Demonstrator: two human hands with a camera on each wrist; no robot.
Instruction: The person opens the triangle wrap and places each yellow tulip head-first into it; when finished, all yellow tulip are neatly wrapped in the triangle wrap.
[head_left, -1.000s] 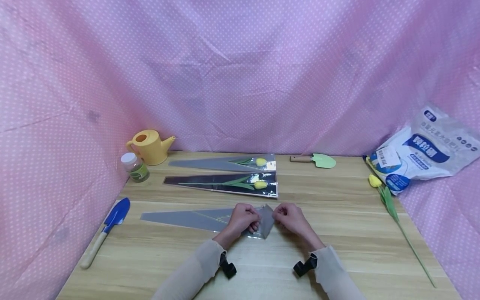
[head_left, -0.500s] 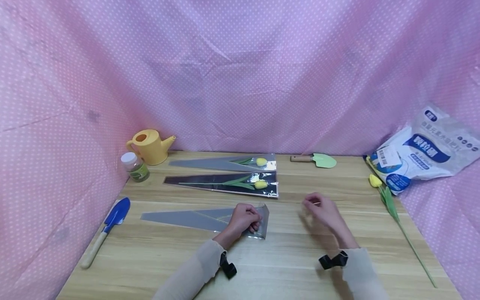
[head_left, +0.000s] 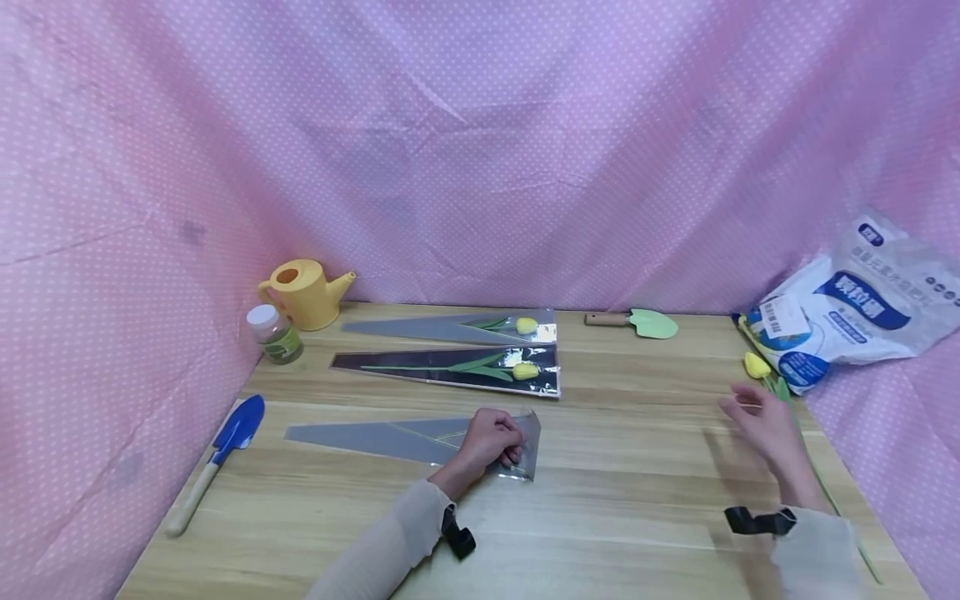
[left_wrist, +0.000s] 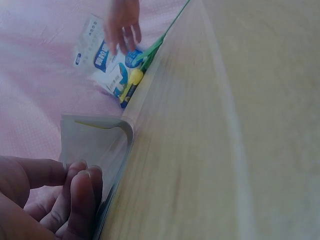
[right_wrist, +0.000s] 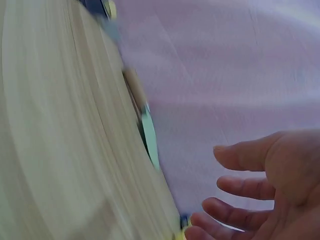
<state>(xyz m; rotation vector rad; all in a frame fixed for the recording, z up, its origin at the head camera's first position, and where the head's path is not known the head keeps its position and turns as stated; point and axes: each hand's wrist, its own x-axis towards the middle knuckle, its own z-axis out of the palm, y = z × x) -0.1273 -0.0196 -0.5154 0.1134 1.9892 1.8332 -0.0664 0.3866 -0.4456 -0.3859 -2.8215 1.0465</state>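
Note:
A long tapering grey flower sleeve (head_left: 360, 437) with gold lines lies on the table. At its wide right end my left hand (head_left: 489, 442) pinches the clear film between thumb and fingers; the left wrist view shows that film (left_wrist: 92, 137) raised and bent at its edge. My right hand (head_left: 768, 429) is over the right side of the table, fingers spread and nothing in them, as the right wrist view confirms. Close to it lies a single yellow tulip (head_left: 757, 365) with green leaves, its stem running toward the front right corner, partly hidden by my right arm.
Behind lie a black sleeve (head_left: 405, 367) and a grey sleeve (head_left: 405, 326), each with a yellow tulip. A yellow watering can (head_left: 306, 298), jar (head_left: 276, 336) and blue trowel (head_left: 238, 423) stand or lie left; a green trowel (head_left: 652, 323) and fertiliser bag (head_left: 847, 308) are at the back and right.
My right hand has let go of the sleeve's wide end and moved right, near the loose tulip. The film's edge has sprung back a little. My left hand stays in place.

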